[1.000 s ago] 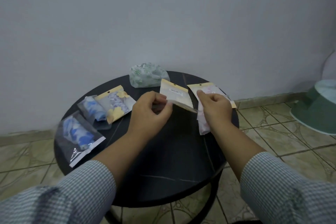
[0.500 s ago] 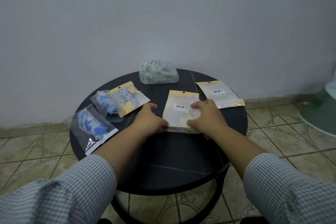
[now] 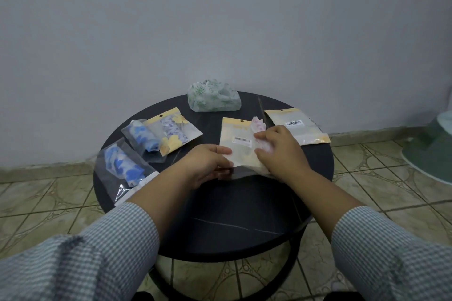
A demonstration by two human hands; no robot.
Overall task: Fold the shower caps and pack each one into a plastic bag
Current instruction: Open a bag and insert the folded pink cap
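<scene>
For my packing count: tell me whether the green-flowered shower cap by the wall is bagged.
Not bagged. The green-flowered shower cap sits as a loose bundle on the round black table, with no yellow-topped bag around it.

Setting: a domestic room, apparently a home. Indicators: patterned beige floor tiles (image 3: 61, 193) with a matching tile skirting along a plain painted wall (image 3: 220, 19); a small round black counter (image 3: 244, 215) on a ring-shaped metal base; a green plastic basin (image 3: 433, 151) standing on the floor at the right edge.
</scene>
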